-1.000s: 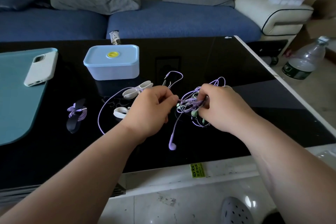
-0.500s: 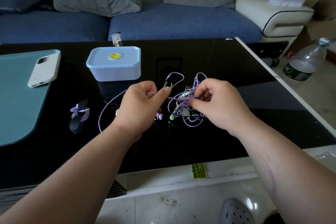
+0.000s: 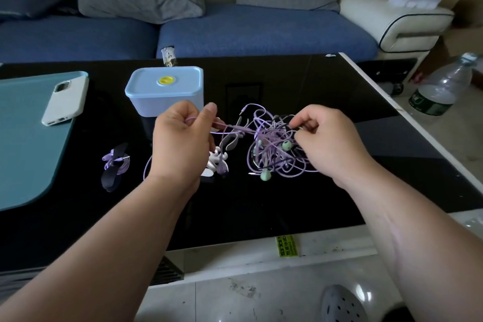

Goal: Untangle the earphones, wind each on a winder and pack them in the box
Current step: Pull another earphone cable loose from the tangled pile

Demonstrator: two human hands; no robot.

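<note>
Black table, earphones between hands

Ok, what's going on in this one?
A person is untangling earphones over a black table. The left hand pinches one purple strand drawn out sideways, while the right hand holds the tangle it runs into. One earphone set lies already wound on a dark winder to the left. White winders sit by the left hand, and the blue box has its lid on.
</note>
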